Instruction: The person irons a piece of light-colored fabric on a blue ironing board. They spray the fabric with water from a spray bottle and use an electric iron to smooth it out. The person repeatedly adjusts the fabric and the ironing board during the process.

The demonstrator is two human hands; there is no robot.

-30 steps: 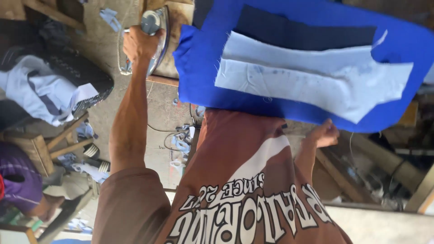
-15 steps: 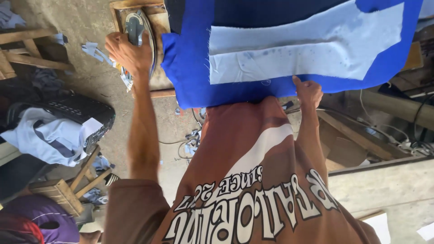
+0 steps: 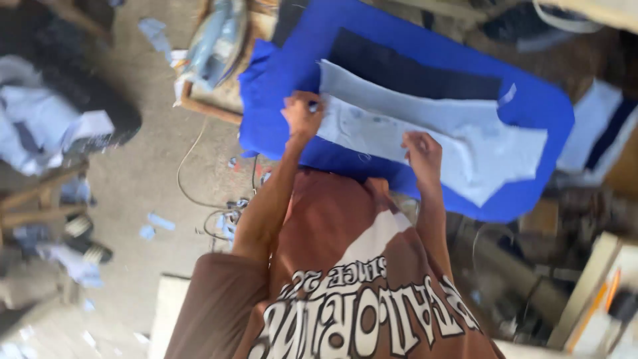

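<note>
1. Two hands are working on a pale blue fabric piece (image 3: pixel 425 136): the left hand (image 3: pixel 302 114) is pinching its corner, fingers closed on the cloth
2. Fingers curled, the right hand (image 3: pixel 422 154) is pressing on the near edge; whether it grips is unclear
3. Underneath, a bright blue cloth (image 3: pixel 531 106) is covering the board, with an iron (image 3: pixel 216 43) sitting just beyond its left end

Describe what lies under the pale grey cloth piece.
Under the pale grey cloth, a dark navy piece shows, on the blue cover. What the cover hides underneath cannot be seen.
</note>
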